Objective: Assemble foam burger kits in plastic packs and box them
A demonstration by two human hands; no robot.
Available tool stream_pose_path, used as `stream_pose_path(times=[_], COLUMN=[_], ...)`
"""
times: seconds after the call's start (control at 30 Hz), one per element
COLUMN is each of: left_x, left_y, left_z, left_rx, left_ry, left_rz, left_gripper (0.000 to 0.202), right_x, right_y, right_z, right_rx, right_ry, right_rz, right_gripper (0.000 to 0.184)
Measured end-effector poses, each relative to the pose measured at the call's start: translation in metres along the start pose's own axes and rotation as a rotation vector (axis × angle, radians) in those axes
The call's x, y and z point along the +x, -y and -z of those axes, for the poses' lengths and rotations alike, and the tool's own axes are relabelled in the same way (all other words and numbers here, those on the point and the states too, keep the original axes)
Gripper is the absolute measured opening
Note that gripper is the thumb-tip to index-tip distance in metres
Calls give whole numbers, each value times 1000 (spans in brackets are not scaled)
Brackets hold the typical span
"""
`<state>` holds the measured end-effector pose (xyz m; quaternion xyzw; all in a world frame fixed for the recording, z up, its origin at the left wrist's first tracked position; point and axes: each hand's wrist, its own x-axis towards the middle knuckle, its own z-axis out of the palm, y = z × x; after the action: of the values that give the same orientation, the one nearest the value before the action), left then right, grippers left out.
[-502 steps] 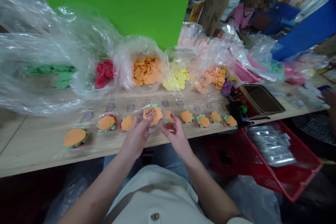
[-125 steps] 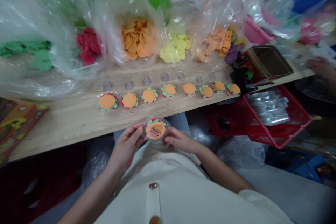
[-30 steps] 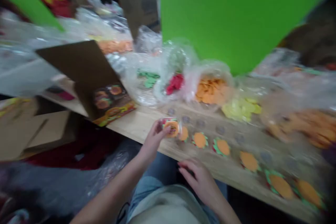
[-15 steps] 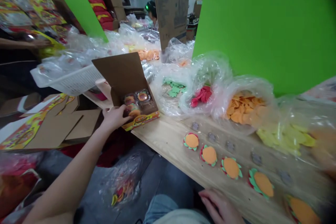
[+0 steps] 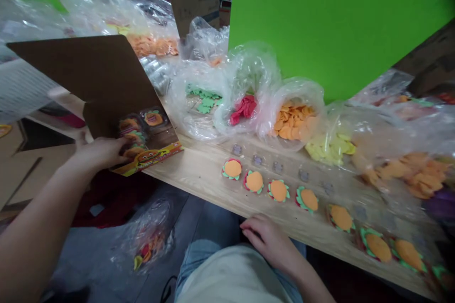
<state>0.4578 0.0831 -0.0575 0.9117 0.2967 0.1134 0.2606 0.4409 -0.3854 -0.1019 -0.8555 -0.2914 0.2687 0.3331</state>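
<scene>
My left hand (image 5: 101,151) reaches out to the left into an open cardboard box (image 5: 103,75) that lies on the table's left end. Its fingers curl onto a clear burger pack (image 5: 133,150), the nearest of several in the box. My right hand (image 5: 270,241) rests palm down on my lap just under the wooden table's front edge (image 5: 213,189), fingers loosely stretched and holding nothing. A row of several orange felt burgers (image 5: 254,181) in clear open trays runs along the table in front of me.
Clear plastic bags stand behind the row with green felt (image 5: 203,99), red felt (image 5: 243,108), orange discs (image 5: 293,120) and yellow pieces (image 5: 330,147). A green board (image 5: 330,23) rises at the back. Flat cardboard (image 5: 21,170) lies far left. A plastic bag (image 5: 149,246) lies on the floor.
The view has swung slightly right and closer. My left hand stays at the box, pushed a little further onto the packs. My right hand has slid up to the table's edge.
</scene>
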Motion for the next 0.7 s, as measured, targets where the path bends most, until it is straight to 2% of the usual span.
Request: stream_pose_path(times=[0.07,0.1,0.13,0.17,0.2,0.23,0.3,0.37,0.4,0.47,0.53,0.6,0.7], left_x=[-22,-36,-52,-69,-85,-101,-126,-140,-143,-143,-139,-134,-132], left_y=[-16,-28,-43,-58,-75,-90,-116,-130,-133,-131,-123,-113,-101], left_z=[0,-6,-16,-32,-53,-77,-127,-169,-184,-200,-201,-194,-181], left_rx=[78,27,-116,-360,-639,-727,-819,-914,-961,-1043,-1098,-1128,-1148], left_ry=[-34,-51,-60,27,224,345,524,614,626,612,581,564,567], left_rz=[-54,-48,18,132,261,317,387,439,462,498,527,547,555], left_gripper=[25,29,29,27,27,26,25,19,16,13,13,13,16], right_x=[16,30,49,71,96,121,167,196,203,200,180,150,102], right_y=[-5,-8,-11,-13,-14,-15,-14,-10,-8,-4,0,3,6], right_z=[19,31,43,55,66,75,88,94,95,91,77,52,0], right_rx=[-45,-90,-153,-218,-294,-385,-533,-601,-615,-612,-566,-505,-550], right_ry=[-88,-161,-232,-312,-401,-435,-421,-356,-336,-338,-366,-375,-297], right_rz=[28,34,41,42,43,63,79,83,79,96,161,273,406], right_gripper=[23,24,24,24,24,23,19,15,14,16,21,26,42])
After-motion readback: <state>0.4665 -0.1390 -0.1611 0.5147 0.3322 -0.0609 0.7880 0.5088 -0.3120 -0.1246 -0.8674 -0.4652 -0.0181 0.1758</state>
